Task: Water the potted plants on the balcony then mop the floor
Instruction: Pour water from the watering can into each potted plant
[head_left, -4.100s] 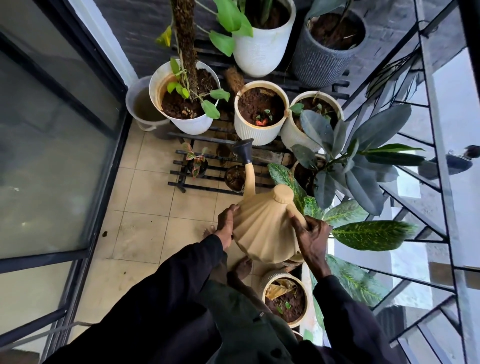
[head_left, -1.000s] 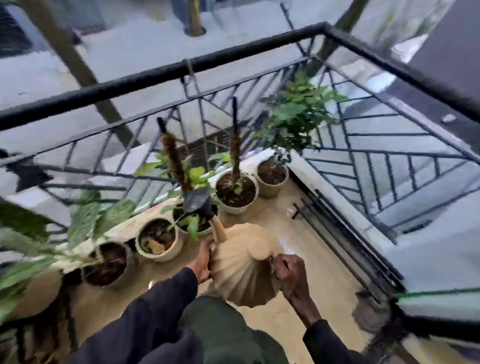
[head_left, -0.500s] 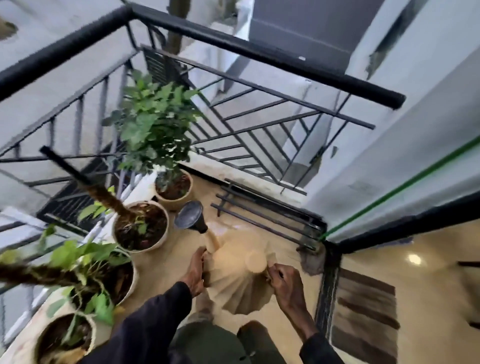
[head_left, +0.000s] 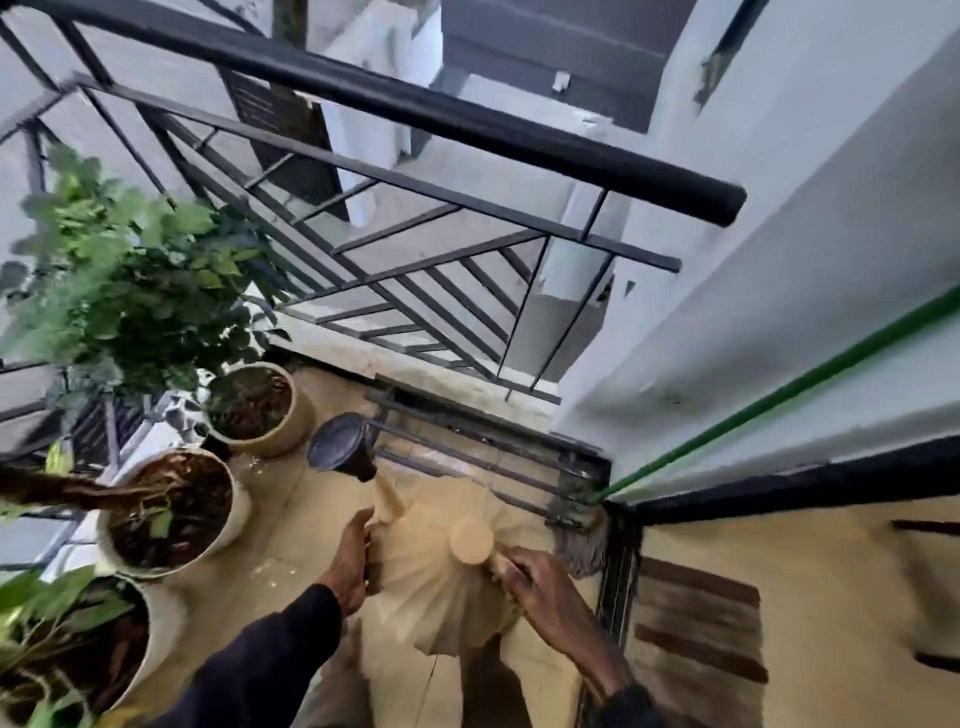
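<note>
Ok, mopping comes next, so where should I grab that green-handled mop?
Probably the green handle, well above the mop head down in the corner. It leans against the white wall, so come from the open balcony side. The right hand is nearer but grips the watering can.

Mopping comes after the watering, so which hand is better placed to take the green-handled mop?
Probably the right hand: it grips the watering can on the side nearest the mop. The left hand holds the can's far side, by the pots.
</note>
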